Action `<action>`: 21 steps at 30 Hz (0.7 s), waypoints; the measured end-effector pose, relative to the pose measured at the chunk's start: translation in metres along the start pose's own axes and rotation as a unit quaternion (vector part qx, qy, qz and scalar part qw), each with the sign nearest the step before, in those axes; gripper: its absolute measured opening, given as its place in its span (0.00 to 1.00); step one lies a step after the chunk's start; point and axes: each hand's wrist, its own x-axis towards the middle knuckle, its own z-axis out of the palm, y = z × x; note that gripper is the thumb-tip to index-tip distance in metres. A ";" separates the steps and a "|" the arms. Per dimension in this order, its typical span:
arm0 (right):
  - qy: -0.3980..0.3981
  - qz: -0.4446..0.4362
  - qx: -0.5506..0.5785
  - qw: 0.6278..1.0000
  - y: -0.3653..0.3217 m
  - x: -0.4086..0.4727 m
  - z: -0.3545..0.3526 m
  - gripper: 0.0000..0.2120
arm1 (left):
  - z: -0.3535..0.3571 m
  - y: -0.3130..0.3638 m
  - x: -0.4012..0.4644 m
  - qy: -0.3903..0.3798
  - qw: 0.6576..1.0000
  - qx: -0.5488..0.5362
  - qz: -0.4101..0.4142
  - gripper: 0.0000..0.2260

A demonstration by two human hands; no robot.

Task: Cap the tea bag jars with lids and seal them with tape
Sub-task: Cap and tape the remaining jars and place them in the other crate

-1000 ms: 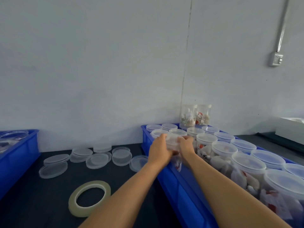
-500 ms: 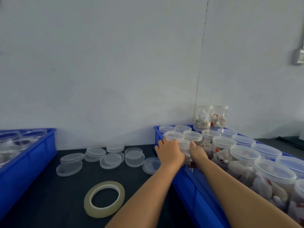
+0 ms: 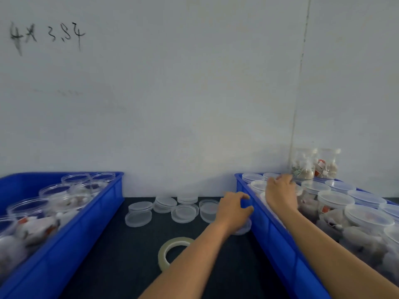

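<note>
where visible: two blue bins [image 3: 278, 240], two hands [image 3: 234, 210]

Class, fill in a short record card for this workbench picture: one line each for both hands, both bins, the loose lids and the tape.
left hand: over the table beside the right bin, fingers curled
right hand: resting on capped jars
right bin: blue, lidded jars
left bin: blue, uncapped jars
loose lids: clear, on dark table
tape roll: flat, near left forearm

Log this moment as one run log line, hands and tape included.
left hand: over loose lids, empty | right hand: on capped jars in right bin | tape roll: untouched on table
</note>
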 end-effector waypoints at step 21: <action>-0.416 -0.097 0.240 0.872 -0.148 -0.237 0.113 0.06 | -0.231 -0.082 -0.199 0.216 0.928 0.235 -0.193 0.08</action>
